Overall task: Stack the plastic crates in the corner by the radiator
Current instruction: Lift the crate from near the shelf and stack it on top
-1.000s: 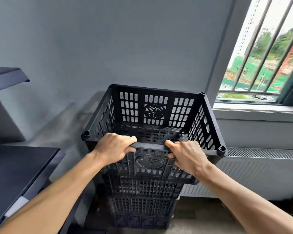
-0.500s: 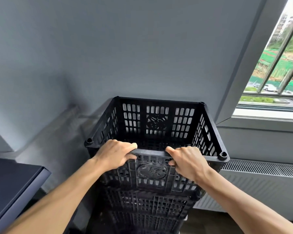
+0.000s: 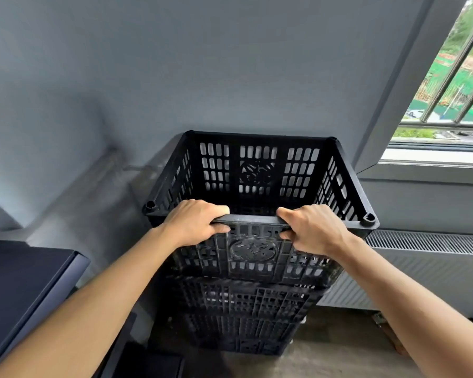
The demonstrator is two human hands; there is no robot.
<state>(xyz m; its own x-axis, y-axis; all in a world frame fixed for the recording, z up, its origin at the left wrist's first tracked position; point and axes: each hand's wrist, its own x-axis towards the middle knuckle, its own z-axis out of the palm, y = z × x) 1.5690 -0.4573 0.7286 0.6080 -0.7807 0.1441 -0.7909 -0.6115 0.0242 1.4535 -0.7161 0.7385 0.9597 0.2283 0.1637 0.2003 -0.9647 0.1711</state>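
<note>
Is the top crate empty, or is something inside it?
Empty, as far as visible: the top crate shows only bare slotted walls; its floor is mostly hidden.

Two bare hands hold the near rim of a black plastic crate [image 3: 257, 170]. The left hand [image 3: 195, 222] and the right hand [image 3: 313, 230] each curl over the rim, thumbs under it. The top crate sits on more black crates [image 3: 243, 309] stacked below it on the floor [image 3: 325, 358]. The stack stands against a grey wall [image 3: 202, 64]. A white radiator [image 3: 426, 266] is just to the right, under a window [image 3: 453, 77] with bars. A dark shelf [image 3: 25, 282] is on the left.
</note>
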